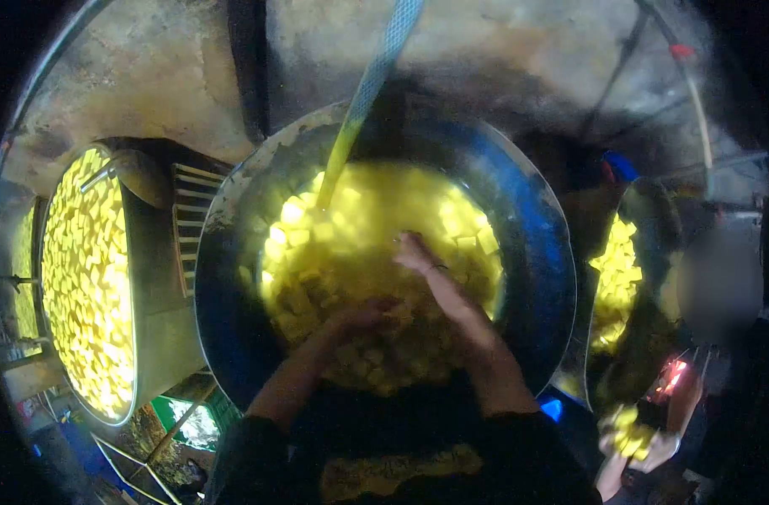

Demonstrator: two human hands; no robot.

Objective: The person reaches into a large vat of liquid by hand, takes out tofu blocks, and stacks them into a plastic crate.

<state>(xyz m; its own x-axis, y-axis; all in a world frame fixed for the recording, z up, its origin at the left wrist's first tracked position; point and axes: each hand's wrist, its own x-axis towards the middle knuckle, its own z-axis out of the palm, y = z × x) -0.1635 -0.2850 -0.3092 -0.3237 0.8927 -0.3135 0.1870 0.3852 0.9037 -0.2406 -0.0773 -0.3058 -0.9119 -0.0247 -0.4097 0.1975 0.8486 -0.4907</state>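
Observation:
A large round vat (pixel 542 227) stands in front of me, holding cloudy yellow liquid and many soft-looking yellow cubes (pixel 293 212) that resemble tofu. My right hand (pixel 414 252) reaches into the middle of the vat at the liquid's surface, a thin band at its wrist; its fingers are blurred and partly under the liquid. Nearer to me, my left hand (pixel 369 313) lies low over the shaded cubes, fingers stretched toward the right, with nothing visible in it. A mesh-patterned hose (pixel 383 63) hangs down into the vat's far left side.
Left of the vat stands a wide container (pixel 161 353) heaped with yellow cubes, beside a slatted rack (pixel 195 206). At right, a co-worker's hands (pixel 649 450) hold yellow cubes near another vat (pixel 649 227). A green crate (pixel 224 408) sits low left.

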